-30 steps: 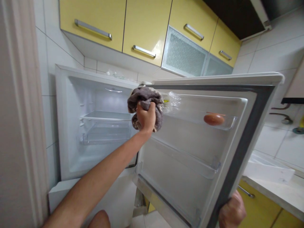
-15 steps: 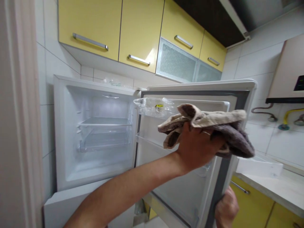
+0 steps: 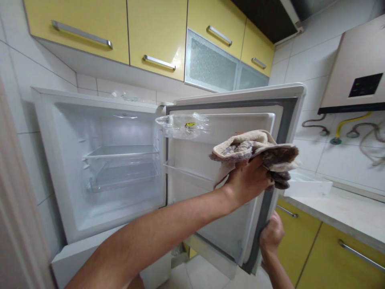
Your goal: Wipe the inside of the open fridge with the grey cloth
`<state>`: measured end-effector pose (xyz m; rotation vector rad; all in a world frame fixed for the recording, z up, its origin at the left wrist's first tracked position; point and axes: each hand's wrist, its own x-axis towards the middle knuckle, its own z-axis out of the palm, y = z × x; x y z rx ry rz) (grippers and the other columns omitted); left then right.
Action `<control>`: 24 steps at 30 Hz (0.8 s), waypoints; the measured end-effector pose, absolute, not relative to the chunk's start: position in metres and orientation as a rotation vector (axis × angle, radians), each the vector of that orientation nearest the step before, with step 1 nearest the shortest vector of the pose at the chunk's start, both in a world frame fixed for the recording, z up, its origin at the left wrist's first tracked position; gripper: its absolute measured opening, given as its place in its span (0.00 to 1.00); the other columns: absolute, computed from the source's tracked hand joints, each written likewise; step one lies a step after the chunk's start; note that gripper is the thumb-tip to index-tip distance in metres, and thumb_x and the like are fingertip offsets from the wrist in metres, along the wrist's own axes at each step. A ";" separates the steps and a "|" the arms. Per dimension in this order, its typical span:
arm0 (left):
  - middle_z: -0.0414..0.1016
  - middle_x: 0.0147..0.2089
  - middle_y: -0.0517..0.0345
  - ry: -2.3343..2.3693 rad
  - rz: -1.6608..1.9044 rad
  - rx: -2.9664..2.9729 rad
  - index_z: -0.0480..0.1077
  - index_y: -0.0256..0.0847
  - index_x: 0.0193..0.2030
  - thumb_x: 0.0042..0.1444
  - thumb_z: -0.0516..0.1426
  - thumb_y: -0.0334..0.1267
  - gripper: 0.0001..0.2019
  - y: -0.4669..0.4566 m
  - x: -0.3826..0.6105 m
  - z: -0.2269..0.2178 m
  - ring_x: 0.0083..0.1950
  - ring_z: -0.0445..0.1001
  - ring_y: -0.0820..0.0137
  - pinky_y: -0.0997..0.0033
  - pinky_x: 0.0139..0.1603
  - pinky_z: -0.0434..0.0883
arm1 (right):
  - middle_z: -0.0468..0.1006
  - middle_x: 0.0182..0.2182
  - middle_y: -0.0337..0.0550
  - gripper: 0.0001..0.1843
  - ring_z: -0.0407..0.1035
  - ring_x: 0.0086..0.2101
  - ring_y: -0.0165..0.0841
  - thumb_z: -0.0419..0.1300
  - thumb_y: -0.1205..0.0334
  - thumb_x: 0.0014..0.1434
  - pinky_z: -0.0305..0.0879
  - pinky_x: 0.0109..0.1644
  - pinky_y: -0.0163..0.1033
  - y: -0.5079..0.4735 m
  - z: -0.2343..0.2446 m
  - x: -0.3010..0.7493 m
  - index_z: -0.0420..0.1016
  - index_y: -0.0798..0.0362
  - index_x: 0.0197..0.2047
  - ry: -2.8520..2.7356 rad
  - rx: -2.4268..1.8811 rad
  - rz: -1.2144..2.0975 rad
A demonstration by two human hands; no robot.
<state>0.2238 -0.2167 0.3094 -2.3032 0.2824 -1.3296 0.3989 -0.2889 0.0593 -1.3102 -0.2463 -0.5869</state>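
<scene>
A beige and grey-brown cloth (image 3: 249,145), bunched up, is gripped in my left hand (image 3: 248,181), whose arm crosses from the lower left. Hand and cloth are in front of the inner side of the open refrigerator door (image 3: 192,154), near its free edge; contact with the panel cannot be made out. Lower down, my right hand (image 3: 272,233) is closed around that edge, its fingertips partly hidden. A clear plastic bag or film (image 3: 180,126) with a small yellow mark lies at the upper door shelf.
Left of the door, the white refrigerator compartment (image 3: 120,208) holds a glass shelf (image 3: 123,150) and a clear drawer (image 3: 123,176). Yellow cabinets (image 3: 159,32) hang above. At right are a white bin (image 3: 313,186) on the counter (image 3: 355,212) and a wall heater (image 3: 345,64).
The view has shifted, so the refrigerator and cabinets sit further left and higher. The cloth has turned and bunched differently in my left hand. My right hand keeps its hold on the door edge.
</scene>
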 end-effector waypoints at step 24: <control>0.79 0.25 0.53 -0.050 -1.828 -2.016 0.76 0.43 0.41 0.60 0.54 0.39 0.10 -0.121 0.101 0.188 0.32 0.81 0.58 0.52 0.47 0.80 | 0.70 0.32 0.40 0.27 0.62 0.36 0.35 0.48 0.38 0.57 0.59 0.45 0.44 -0.293 0.073 0.388 0.71 0.53 0.33 -0.251 -1.347 -0.597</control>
